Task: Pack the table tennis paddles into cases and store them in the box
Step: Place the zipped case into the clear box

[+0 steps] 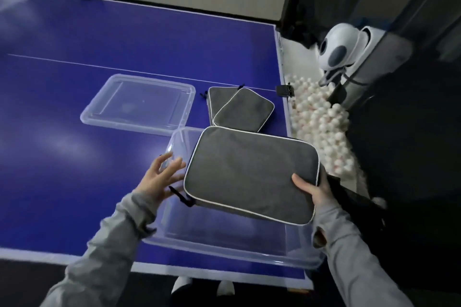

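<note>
L hand [163,177] sits just left of the grey case [252,174], fingers spread wide, holding nothing, tips near the case's left edge & the box [224,247] rim. Case hangs flat over the clear box, long axis running left-right, tilted a bit. R hand [313,188] pinches its right corner, thumb on top, wrist low. R is the carrying hand; lowering looks next, prob w/ L guiding.

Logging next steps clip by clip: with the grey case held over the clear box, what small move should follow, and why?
Probably lower the grey case flat into the clear box: the right hand grips its near edge above the box, and the left hand is open beside it.
</note>
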`<state>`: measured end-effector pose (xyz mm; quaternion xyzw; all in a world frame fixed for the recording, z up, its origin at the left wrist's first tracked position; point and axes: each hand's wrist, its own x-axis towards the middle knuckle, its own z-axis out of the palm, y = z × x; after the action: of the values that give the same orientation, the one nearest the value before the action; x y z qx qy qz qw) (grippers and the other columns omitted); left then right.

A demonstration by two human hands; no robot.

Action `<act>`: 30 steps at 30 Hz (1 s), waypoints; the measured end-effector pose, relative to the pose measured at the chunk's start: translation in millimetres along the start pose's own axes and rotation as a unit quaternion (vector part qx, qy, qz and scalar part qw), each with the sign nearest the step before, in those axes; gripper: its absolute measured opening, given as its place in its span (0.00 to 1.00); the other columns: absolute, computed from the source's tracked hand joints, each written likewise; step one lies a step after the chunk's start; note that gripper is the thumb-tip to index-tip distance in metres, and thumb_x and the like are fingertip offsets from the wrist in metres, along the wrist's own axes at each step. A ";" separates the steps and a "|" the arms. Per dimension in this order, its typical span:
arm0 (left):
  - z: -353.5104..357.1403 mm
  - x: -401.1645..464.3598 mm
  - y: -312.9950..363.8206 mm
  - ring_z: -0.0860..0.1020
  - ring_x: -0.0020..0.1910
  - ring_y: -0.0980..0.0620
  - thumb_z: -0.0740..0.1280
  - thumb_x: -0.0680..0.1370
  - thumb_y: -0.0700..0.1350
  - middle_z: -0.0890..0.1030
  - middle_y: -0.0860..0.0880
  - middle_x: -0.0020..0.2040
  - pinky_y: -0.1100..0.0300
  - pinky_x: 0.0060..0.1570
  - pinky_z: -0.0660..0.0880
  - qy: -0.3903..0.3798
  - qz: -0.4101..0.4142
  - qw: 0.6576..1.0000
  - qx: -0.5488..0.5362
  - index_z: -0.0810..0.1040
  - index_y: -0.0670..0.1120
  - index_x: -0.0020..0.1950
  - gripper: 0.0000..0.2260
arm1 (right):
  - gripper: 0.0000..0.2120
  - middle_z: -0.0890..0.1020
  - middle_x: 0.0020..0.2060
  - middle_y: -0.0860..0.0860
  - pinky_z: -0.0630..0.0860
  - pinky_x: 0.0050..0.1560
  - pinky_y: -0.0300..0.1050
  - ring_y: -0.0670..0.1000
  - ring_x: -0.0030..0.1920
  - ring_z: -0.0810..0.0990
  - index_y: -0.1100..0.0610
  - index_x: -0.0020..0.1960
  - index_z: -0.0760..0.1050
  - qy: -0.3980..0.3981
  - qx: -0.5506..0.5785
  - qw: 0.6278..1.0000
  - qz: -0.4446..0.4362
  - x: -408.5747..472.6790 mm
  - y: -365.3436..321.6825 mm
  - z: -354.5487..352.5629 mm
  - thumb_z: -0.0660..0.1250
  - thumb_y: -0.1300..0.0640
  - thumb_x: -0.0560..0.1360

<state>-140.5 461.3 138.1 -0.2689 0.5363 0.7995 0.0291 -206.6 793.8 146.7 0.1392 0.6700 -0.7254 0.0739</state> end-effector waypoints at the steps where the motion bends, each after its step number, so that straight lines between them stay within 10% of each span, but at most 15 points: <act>1: 2.4 1.6 1.2 0.80 0.38 0.55 0.78 0.64 0.52 0.80 0.48 0.47 0.63 0.30 0.76 -0.016 -0.017 0.999 0.046 0.70 0.53 0.63 0.31 | 0.25 0.78 0.58 0.62 0.72 0.60 0.67 0.66 0.58 0.77 0.55 0.61 0.71 -0.013 -0.017 1.000 0.003 0.5 1.7 0.1 0.71 0.68 0.67; 7: 9.3 15.5 -4.1 0.77 0.44 0.47 0.75 0.68 0.34 0.76 0.46 0.48 0.56 0.35 0.76 0.021 -0.033 0.979 0.202 0.72 0.51 0.60 0.25 | 0.23 0.80 0.56 0.59 0.75 0.59 0.58 0.58 0.53 0.80 0.49 0.56 0.74 -0.031 -0.036 0.999 0.019 1.3 18.3 12.3 0.73 0.66 0.66; 16: 9.1 32.9 -41.9 0.76 0.56 0.42 0.77 0.64 0.35 0.76 0.40 0.60 0.48 0.60 0.73 0.051 0.007 0.929 0.366 0.69 0.43 0.68 0.34 | 0.31 0.75 0.62 0.59 0.69 0.66 0.53 0.58 0.61 0.75 0.61 0.66 0.63 -0.023 -0.264 0.960 0.085 12.1 57.8 18.0 0.74 0.57 0.69; 30: 8.5 64.8 -87.9 0.69 0.66 0.42 0.80 0.61 0.41 0.70 0.39 0.66 0.55 0.64 0.67 0.036 -0.117 0.849 0.514 0.63 0.40 0.69 0.42 | 0.38 0.72 0.65 0.59 0.66 0.68 0.48 0.56 0.66 0.71 0.62 0.68 0.64 -0.007 -0.393 0.899 0.194 31.6 101.0 36.3 0.77 0.58 0.64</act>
<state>-169.8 490.3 36.6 -0.3045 0.8361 0.3897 0.2372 -210.8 751.0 43.4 0.2204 0.8599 -0.3754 0.2666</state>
